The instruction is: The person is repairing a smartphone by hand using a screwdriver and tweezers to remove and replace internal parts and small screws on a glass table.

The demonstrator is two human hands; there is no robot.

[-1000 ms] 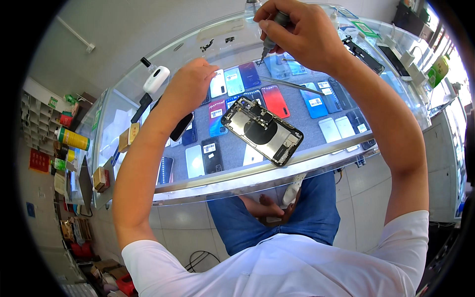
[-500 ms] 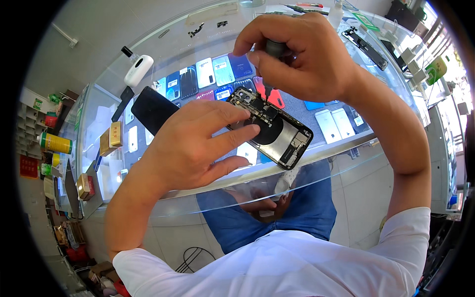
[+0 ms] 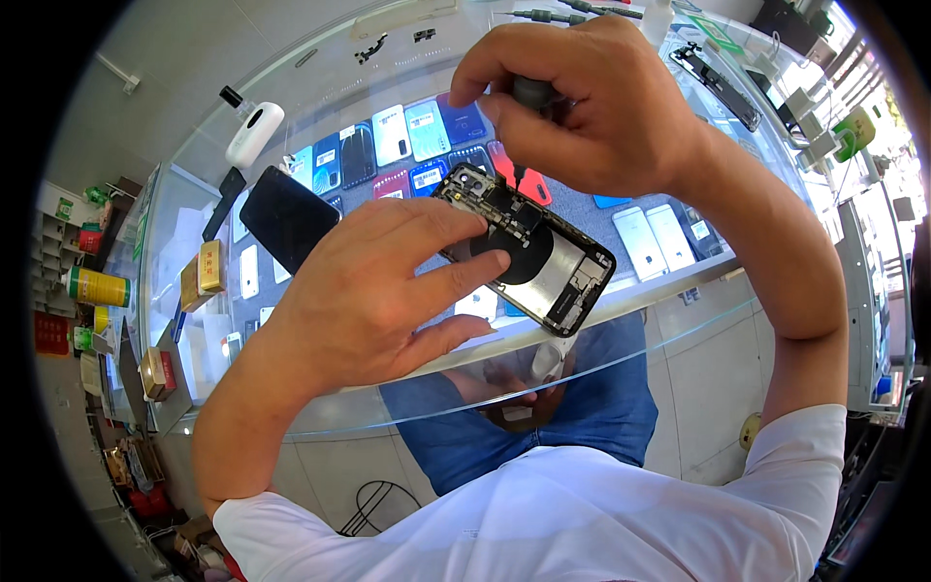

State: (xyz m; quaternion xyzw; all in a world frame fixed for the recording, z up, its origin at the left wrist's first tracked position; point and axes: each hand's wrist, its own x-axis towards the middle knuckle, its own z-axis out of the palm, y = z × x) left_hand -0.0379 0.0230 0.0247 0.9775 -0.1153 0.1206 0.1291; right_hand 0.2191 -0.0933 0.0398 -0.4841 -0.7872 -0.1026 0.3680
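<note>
An opened phone (image 3: 555, 260), its inner parts bare, lies tilted on the glass counter in front of me. Across its left side my left hand (image 3: 373, 276) rests two stretched fingertips, the fingers spread apart. Above the phone's upper end my right hand (image 3: 601, 112) is closed round the dark, round handle of a screwdriver (image 3: 533, 93). The shaft of the screwdriver is hard to see now, so I cannot tell whether its tip touches the phone. A black phone screen (image 3: 288, 218) lies just left of my left hand, partly covered by it.
Under the glass (image 3: 456, 383) several phones lie in rows. A white rounded device (image 3: 255, 134) and small boxes (image 3: 202, 276) are on the left. Small dark parts (image 3: 369, 48) lie at the far side, more tools (image 3: 545, 16) behind my right hand, and a long phone part (image 3: 716, 85) at the right.
The screwdriver's shaft, visible over the phone's board before, no longer shows clearly below my right hand. My left hand stays on the phone. The view has shifted slightly.
</note>
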